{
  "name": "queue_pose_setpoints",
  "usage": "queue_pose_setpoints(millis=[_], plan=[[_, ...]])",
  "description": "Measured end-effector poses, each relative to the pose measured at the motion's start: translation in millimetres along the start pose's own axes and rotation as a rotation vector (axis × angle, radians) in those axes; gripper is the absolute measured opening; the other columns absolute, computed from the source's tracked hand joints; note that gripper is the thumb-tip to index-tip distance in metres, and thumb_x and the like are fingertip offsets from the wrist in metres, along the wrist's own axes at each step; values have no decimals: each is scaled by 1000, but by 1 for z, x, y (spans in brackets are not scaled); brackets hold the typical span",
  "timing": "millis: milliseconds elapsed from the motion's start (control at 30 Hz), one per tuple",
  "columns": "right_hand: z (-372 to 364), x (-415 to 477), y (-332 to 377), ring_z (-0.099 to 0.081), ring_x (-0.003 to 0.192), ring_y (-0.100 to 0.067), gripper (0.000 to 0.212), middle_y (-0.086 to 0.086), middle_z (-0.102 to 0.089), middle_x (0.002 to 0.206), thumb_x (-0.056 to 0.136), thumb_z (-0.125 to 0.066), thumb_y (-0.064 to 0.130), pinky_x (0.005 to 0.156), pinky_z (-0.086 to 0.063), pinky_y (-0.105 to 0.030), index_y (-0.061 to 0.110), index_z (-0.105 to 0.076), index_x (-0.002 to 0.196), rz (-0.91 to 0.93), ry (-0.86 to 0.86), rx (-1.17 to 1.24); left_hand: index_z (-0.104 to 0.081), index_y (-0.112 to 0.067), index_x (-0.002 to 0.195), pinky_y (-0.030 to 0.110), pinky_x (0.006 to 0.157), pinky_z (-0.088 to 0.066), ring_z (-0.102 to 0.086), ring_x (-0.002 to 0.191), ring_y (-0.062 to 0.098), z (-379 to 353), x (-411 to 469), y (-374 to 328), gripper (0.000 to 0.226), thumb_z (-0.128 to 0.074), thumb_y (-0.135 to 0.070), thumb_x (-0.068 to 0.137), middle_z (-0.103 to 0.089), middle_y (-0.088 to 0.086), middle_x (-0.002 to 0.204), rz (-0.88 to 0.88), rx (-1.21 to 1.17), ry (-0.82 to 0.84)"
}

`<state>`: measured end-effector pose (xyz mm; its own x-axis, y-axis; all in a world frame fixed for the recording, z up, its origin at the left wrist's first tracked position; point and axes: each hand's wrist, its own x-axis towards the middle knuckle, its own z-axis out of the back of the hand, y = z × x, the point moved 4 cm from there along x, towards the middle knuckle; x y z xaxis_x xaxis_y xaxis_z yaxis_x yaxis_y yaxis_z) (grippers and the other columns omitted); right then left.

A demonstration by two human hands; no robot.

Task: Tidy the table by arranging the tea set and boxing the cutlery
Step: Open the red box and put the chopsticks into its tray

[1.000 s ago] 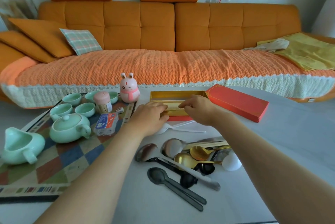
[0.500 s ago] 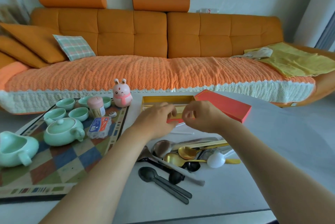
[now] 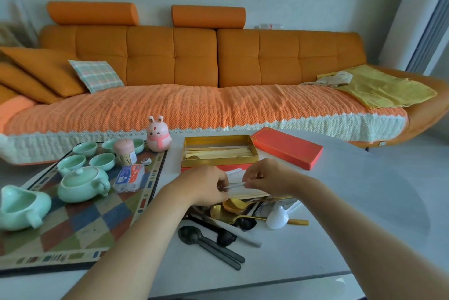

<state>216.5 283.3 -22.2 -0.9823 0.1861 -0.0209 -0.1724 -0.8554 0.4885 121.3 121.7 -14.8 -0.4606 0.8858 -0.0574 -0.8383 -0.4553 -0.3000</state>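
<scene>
An open gold-lined cutlery box (image 3: 218, 140) with gold pieces inside stands mid-table; its red lid (image 3: 286, 146) lies to the right. My left hand (image 3: 204, 186) and my right hand (image 3: 269, 178) meet just in front of the box and pinch a thin white handle (image 3: 234, 185) between them. Below them lies a pile of gold, silver and black spoons (image 3: 233, 217), a white spoon (image 3: 277, 218) and two black spoons (image 3: 206, 243). A green teapot (image 3: 81, 184), pitcher (image 3: 19, 207) and several cups (image 3: 102, 161) sit on the checkered tray (image 3: 80, 229).
A pink rabbit figure (image 3: 157, 134), a toothpick jar (image 3: 125, 154) and a small plastic packet (image 3: 130, 177) stand by the tea set. The orange sofa (image 3: 194, 110) runs behind the white table (image 3: 352, 214).
Both hands have drawn back from the box toward me and now pinch a thin white handle over the spoon pile. The box interior is now uncovered.
</scene>
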Motion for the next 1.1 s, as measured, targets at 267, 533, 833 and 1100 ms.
queue_pose_setpoints(millis=[267,533,833,1100], plan=[[-12,13,-3,-55,86,-5,13,13,-61,95,90,-66,36,71,-41,-19,29,-74,98,7,-100,-41,-68,-31,119,31,85,-45,-50,111,13,-5,7,12,27,-56,-33,95,-56,-10,115,-43,89,-139],[9,2,5,-58,84,2,8,17,-64,92,83,-72,38,73,-51,-22,32,-72,88,106,-124,-149,-66,-32,121,30,85,-44,-47,115,12,-6,11,17,28,-56,-36,95,-54,-11,114,-44,77,-182],[8,-12,2,-60,84,2,10,17,-69,91,79,-75,38,70,-45,-19,34,-75,89,-6,60,-174,-73,-39,99,34,94,-38,-40,106,10,-5,10,-12,20,-64,-50,86,-51,-16,103,-157,132,-197],[15,-3,3,-62,81,-4,5,12,-68,86,86,-73,27,70,-48,-19,29,-71,90,7,-30,51,-73,-30,102,30,84,-39,-48,102,12,9,11,-5,19,-60,-41,94,-58,-12,100,-152,53,-320]])
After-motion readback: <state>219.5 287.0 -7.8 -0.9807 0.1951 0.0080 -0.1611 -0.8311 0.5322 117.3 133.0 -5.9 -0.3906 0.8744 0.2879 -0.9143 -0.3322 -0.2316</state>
